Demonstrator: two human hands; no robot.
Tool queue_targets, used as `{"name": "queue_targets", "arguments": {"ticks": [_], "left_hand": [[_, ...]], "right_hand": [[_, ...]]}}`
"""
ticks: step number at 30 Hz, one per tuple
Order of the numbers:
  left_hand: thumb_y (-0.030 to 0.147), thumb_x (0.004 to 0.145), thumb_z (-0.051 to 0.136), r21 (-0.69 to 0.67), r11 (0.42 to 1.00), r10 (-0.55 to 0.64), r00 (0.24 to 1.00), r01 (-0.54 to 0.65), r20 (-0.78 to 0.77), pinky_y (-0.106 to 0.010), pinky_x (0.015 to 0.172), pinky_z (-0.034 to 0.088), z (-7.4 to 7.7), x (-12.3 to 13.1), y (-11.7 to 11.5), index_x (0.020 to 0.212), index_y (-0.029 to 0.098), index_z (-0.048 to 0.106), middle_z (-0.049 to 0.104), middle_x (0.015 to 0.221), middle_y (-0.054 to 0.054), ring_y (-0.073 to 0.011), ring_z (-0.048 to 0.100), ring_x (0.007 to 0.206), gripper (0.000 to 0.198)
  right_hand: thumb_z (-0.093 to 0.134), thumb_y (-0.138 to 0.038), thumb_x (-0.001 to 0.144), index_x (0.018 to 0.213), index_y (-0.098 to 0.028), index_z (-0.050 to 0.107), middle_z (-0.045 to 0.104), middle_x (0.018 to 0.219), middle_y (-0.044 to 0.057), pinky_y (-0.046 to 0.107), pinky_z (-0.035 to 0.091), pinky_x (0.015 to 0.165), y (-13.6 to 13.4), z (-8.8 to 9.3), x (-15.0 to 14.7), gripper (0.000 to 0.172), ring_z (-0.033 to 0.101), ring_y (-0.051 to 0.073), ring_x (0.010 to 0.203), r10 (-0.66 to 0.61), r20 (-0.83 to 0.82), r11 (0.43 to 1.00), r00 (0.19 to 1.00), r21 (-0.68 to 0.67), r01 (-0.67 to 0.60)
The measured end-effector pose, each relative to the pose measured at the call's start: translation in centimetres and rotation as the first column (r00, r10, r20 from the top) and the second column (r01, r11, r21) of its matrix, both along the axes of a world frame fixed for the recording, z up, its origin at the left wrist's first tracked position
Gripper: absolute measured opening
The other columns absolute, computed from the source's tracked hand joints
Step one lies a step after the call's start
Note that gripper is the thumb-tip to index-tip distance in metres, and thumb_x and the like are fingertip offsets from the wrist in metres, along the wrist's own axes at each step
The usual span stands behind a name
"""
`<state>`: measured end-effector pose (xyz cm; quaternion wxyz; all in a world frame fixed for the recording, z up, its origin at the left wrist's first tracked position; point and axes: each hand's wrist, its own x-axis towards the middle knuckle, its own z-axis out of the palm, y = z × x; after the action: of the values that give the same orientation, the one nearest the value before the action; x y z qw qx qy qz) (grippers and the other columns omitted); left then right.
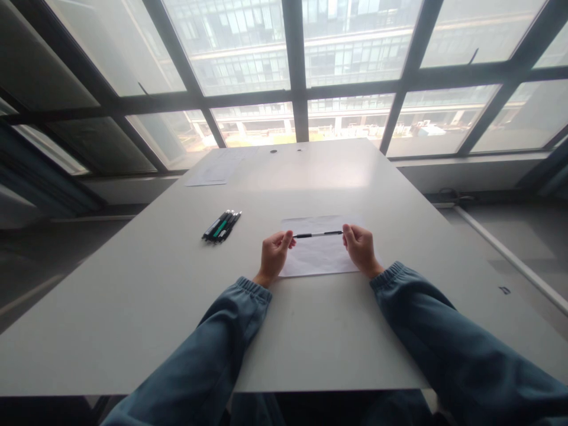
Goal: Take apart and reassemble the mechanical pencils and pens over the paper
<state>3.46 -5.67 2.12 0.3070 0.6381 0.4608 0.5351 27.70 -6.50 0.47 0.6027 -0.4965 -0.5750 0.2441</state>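
A thin pen (pixel 318 235) with a dark grip end and a pale barrel is held level between both hands, just above a white sheet of paper (pixel 317 257) on the white table (pixel 177 278). My left hand (pixel 274 254) pinches the pen's left end. My right hand (pixel 360 248) pinches its right end. Both sleeves are blue. A small bunch of several pens (pixel 221 225), black and green, lies on the table to the left of my left hand.
Another sheet of paper (pixel 208 174) lies at the table's far left. Two small round holes (pixel 274 151) sit near the far edge. Large windows with dark frames (pixel 296 71) stand behind. A pale pipe (pixel 510 254) runs along the floor at right.
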Motion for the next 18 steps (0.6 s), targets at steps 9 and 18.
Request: {"name": "queue_targets", "arguments": {"ticks": [9, 18], "left_hand": [[0.054, 0.094, 0.059, 0.001, 1.000, 0.000, 1.000, 0.000, -0.003, -0.027, 0.064, 0.051, -0.25, -0.14, 0.13, 0.067, 0.017, 0.069, 0.070, 0.065, -0.005, -0.0162, 0.065, 0.064, 0.047], [0.053, 0.094, 0.060, 0.023, 0.999, 0.025, 0.999, -0.025, -0.035, -0.028, 0.065, 0.051, -0.29, -0.18, 0.21, 0.072, 0.018, 0.071, 0.072, 0.071, -0.006, -0.0174, 0.067, 0.068, 0.044]], "right_hand": [[0.052, -0.056, 0.097, 0.053, -0.021, 0.049, 0.048, 0.047, -0.002, 0.026, 0.035, 0.050, -0.03, 0.05, 0.03, 0.056, 0.044, 0.012, 0.046, 0.000, 0.007, 1.000, 1.000, -0.003, 0.000], [0.056, -0.060, 0.094, 0.059, -0.020, 0.056, 0.052, 0.049, -0.002, 0.025, 0.036, 0.048, 0.06, -0.15, 0.10, 0.053, 0.046, 0.012, 0.045, 0.008, -0.020, 1.000, 1.000, -0.026, -0.009]]}}
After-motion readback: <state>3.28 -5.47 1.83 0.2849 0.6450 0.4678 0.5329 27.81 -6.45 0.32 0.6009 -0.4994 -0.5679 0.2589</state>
